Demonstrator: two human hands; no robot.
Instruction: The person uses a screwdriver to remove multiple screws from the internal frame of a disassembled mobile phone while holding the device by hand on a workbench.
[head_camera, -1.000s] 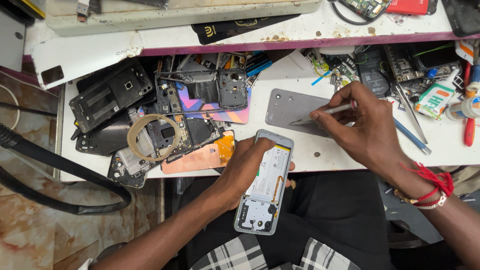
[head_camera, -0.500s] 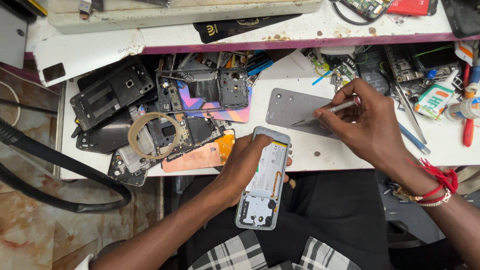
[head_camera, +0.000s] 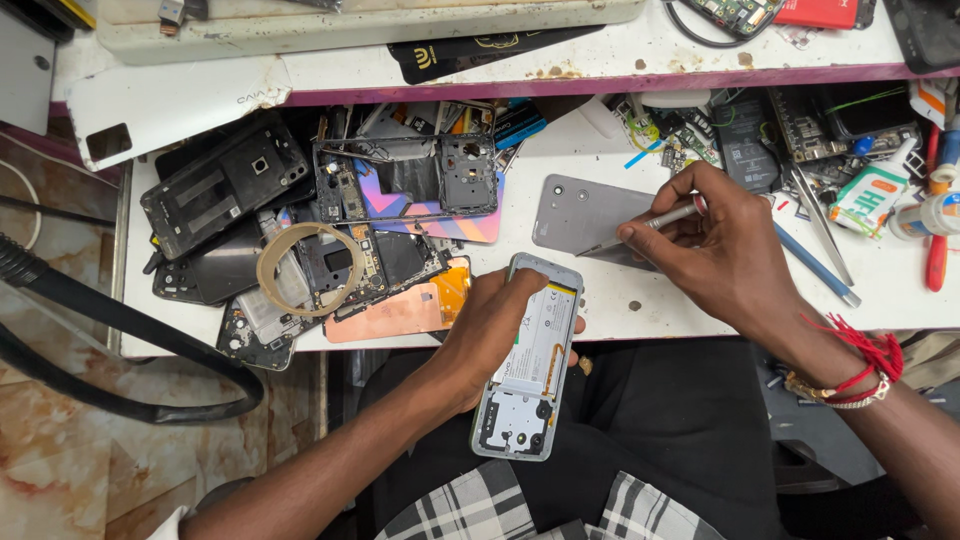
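My left hand (head_camera: 487, 330) grips an opened phone (head_camera: 530, 365) with its back removed, battery and inner plate showing, held over my lap at the bench's front edge. My right hand (head_camera: 720, 250) holds a thin silver screwdriver (head_camera: 645, 222), its tip pointing left and resting over a grey phone back cover (head_camera: 580, 212) that lies flat on the white bench (head_camera: 560, 300). A red thread bracelet is on my right wrist.
Left of the hands lies a heap of dismantled phone frames (head_camera: 230, 185), a tape ring (head_camera: 305, 270), an orange panel (head_camera: 400, 312) and a colourful back cover (head_camera: 470, 225). Circuit boards, tweezers (head_camera: 820, 235), a blue tool and bottles crowd the right side. A black hose (head_camera: 120, 330) curves at left.
My right hand has shifted slightly with the screwdriver over the grey cover. The left hand keeps the same hold on the opened phone.
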